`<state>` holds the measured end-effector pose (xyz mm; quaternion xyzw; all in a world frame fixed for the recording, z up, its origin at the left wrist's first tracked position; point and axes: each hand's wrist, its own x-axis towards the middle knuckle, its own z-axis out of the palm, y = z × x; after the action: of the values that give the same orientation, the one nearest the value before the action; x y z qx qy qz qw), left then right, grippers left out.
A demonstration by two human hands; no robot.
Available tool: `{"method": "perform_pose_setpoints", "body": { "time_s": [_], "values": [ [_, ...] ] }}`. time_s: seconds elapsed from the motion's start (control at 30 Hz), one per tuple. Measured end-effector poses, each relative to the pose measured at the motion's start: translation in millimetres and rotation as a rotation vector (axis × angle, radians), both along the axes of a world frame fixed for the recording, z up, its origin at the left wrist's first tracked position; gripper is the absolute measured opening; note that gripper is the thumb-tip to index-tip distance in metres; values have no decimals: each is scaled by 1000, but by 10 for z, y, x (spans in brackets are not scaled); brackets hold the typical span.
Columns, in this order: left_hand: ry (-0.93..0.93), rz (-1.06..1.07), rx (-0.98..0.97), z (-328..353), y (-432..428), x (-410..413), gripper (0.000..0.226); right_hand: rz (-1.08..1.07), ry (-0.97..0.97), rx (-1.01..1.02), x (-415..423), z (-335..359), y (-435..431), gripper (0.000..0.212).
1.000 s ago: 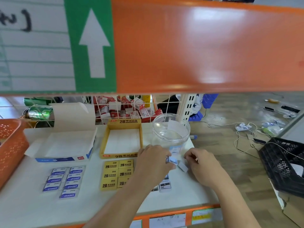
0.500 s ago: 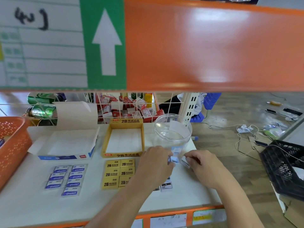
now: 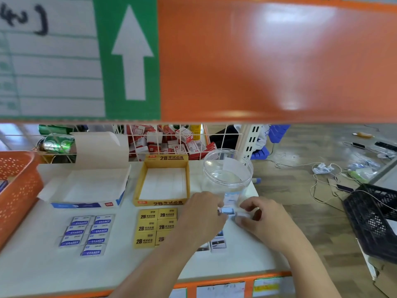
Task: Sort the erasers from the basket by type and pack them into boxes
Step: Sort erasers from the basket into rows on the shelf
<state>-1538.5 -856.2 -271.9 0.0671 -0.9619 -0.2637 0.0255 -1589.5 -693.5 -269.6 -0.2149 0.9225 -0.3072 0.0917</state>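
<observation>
A small eraser [image 3: 227,211] in a glossy pale-blue sleeve sits pinched at the fingertips of the left hand [image 3: 202,216], just in front of the clear plastic jar [image 3: 228,168]. The right hand [image 3: 265,220] is curled just right of it, thumb and forefinger closed on a small white block [image 3: 243,215]; whether the two pieces touch is too blurred to tell. The jar is round, transparent and open-topped. Left of the jar stands a shallow square yellow cardboard box [image 3: 162,179] printed "2B", its floor white. In front of that box lie flat yellow-wrapped erasers [image 3: 156,227] in neat rows. Further left of the jar a white-and-blue carton [image 3: 86,188] stands with its lid raised, blue-labelled erasers [image 3: 89,234] laid before it. An orange perforated plastic basket [image 3: 19,190] sits farthest left on the white shelf [image 3: 53,272].
</observation>
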Motion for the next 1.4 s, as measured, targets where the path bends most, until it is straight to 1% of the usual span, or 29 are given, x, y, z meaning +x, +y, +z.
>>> {"method": "perform_pose_setpoints", "body": {
  "time_s": [0.07,0.13,0.23,0.3,0.4,0.47,0.57,0.7,0.8,0.97,1.03,1.1,1.2,1.3,1.4],
  "values": [
    [1,-3,11,-4,-4,-7,28,25,26,-3,-14,-13,-2,14],
    [0,-4,18,-5,-7,-11,28,23,66,-16,-47,-23,-20,15],
    [-1,-5,25,-10,-19,-18,30,19,92,39,-104,-58,-53,20],
    [8,-11,17,-13,-29,-27,31,11,107,17,-117,-72,-49,19],
    [8,-14,15,-10,-30,-35,31,-4,75,13,-95,-45,-22,16],
    [4,-18,19,-17,-25,-42,31,10,51,36,-94,-39,-17,23],
    [-8,-20,19,-11,-16,-45,29,26,62,42,-97,-49,-51,29],
    [-8,-27,8,-8,-22,-46,27,4,65,-1,-74,-84,-75,29],
    [-8,-34,10,-13,-30,-51,26,-15,71,6,-56,-61,-82,30],
    [-16,-44,26,41,-39,-29,28,-23,74,16,-26,-37,-105,33],
    [-13,-56,31,116,-43,18,31,-40,104,9,1,0,-116,36],
    [25,-72,36,227,-72,98,27,-52,175,-16,54,84,-151,35],
    [151,-63,15,422,-225,278,26,-6,276,-93,215,254,-346,36],
    [264,23,-70,574,-542,524,30,116,331,-142,431,408,-708,39],
    [317,150,-131,676,-981,857,31,270,358,-134,651,519,-1146,40]
  ]
}}
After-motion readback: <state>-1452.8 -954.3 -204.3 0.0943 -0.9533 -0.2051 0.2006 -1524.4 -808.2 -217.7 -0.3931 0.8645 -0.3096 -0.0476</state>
